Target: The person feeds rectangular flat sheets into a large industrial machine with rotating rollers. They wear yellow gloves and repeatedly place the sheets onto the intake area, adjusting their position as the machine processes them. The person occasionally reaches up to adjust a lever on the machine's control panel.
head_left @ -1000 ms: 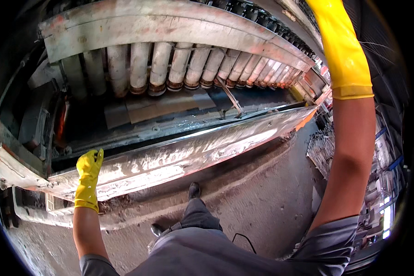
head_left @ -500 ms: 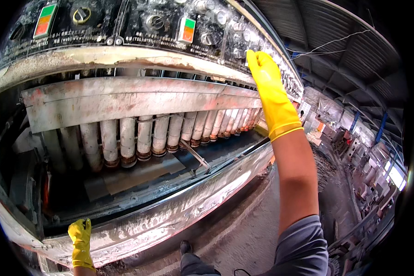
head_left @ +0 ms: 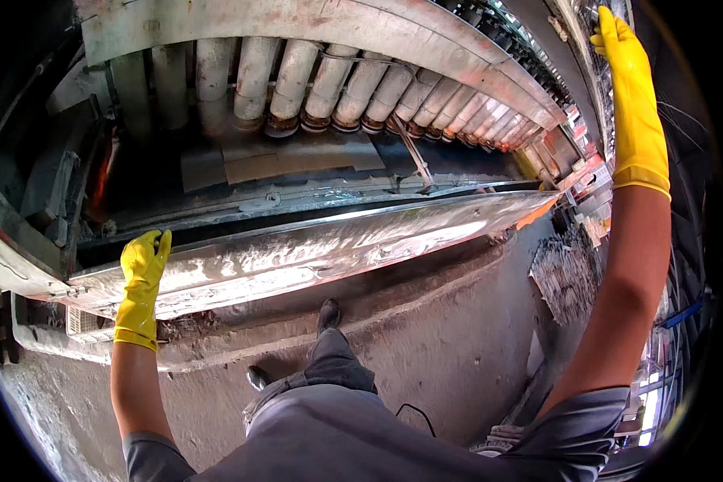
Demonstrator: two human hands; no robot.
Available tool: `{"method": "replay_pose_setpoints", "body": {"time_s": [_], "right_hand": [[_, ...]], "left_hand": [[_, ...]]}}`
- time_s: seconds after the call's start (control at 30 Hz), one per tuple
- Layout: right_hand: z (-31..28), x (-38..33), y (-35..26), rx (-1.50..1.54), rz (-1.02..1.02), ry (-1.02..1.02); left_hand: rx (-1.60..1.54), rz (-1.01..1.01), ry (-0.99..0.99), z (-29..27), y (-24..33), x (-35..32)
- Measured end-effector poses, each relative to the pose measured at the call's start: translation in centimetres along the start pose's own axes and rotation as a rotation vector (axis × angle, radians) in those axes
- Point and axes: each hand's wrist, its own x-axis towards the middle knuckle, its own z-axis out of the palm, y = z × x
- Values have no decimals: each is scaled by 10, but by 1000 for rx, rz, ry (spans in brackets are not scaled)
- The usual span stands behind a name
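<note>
As the view is being lowered, yellow-rubber-gloved left hand (head_left: 143, 265) and right hand (head_left: 627, 60), grips untellable, are being held over the grey metal beam (head_left: 353, 243).

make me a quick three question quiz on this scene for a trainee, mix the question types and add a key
1. Which colour are both gloves? a) blue b) yellow c) black
2. True or false: the right hand is higher in the picture than the left hand.
3. Fill in: beyond the long metal front panel runs a row of pale ____.

Key: 1. b; 2. true; 3. cylinders
</note>
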Motion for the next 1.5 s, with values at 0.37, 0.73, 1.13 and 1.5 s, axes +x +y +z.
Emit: {"method": "replay_pose_setpoints", "body": {"time_s": [0.37, 0.73, 1.13, 1.5], "right_hand": [[-12, 10, -12, 343, 378, -87], [-25, 57, 52, 434, 592, -4], [7, 6, -19, 435, 553, 38], [9, -12, -8, 5, 77, 52]], "left_hand": [[-83, -2, -11, 10, 10, 3], [-53, 20, 16, 13, 6, 3], [-90, 48, 76, 17, 3, 2], [-32, 15, 20, 19, 2, 4]]}}
